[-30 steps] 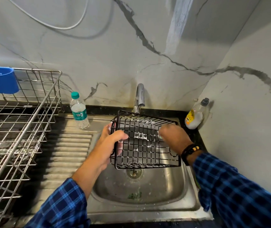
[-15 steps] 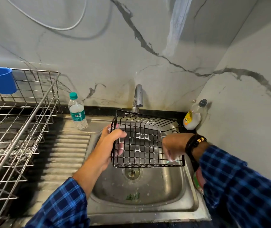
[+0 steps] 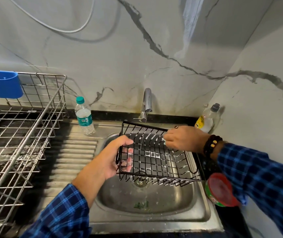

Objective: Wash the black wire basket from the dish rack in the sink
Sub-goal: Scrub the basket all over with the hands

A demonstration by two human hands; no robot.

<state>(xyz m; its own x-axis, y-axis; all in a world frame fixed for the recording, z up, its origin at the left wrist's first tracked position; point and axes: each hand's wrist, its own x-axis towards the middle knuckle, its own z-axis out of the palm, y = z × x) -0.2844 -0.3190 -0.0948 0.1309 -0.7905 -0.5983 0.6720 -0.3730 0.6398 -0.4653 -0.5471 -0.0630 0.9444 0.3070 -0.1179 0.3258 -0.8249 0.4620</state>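
Observation:
The black wire basket [image 3: 156,157] hangs tilted over the steel sink [image 3: 147,219], its wires flecked with white soap foam. My left hand [image 3: 115,157] grips the basket's left end, thumb on top and fingers showing through the wires. At the basket's far right rim, my right hand [image 3: 183,139] presses a small greenish scrubber against the wires; most of the scrubber is hidden under the fingers. A thin stream of water falls from the tap [image 3: 146,103] through the basket.
A large steel dish rack [image 3: 22,134] with a blue plastic cup [image 3: 1,84] fills the left. A water bottle [image 3: 84,116] stands on the ribbed drainboard [image 3: 75,155]. A dish soap bottle [image 3: 207,118] sits in the back right corner, a red-lidded green tub [image 3: 220,190] on the sink's right edge.
My right hand has moved from the basket's near right side up to its far rim. The basket has tipped flatter, with its far edge lower than before.

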